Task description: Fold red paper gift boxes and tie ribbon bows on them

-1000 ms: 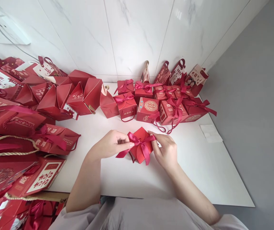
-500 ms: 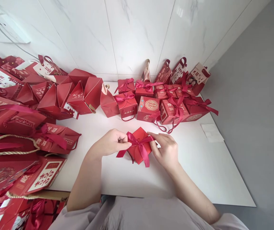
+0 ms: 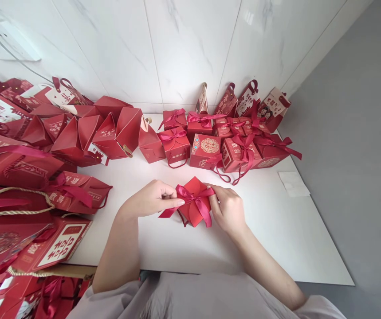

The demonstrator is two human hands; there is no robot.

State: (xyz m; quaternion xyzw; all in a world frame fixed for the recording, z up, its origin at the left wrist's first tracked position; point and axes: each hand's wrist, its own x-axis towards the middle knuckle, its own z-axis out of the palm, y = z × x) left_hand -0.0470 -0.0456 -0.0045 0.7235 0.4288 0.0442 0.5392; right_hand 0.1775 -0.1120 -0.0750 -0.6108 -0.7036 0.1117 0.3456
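Note:
A small red gift box [image 3: 195, 184] sits on the white table in front of me, turned cornerwise. Across its top a crimson satin ribbon [image 3: 204, 212] is tied in a bow, with one tail out to the left and another hanging at the front. My left hand [image 3: 159, 197] pinches the bow's left loop between thumb and fingers. On the other side my right hand [image 3: 228, 206] pinches the right loop, its fingers against the box's edge. Part of a dark red cord shows under the box at the front left.
Behind stand several ribboned red boxes [image 3: 206, 146] against the tiled wall [image 3: 190, 53]. Red boxes and bags [image 3: 73, 190] with rope handles crowd the left side. A folded white paper [image 3: 293, 184] lies near the right edge of the white table [image 3: 276, 248].
My right hand has closed from a looser hold into a pinch on the right loop. The front ribbon tail has swung slightly right. My left hand keeps its hold.

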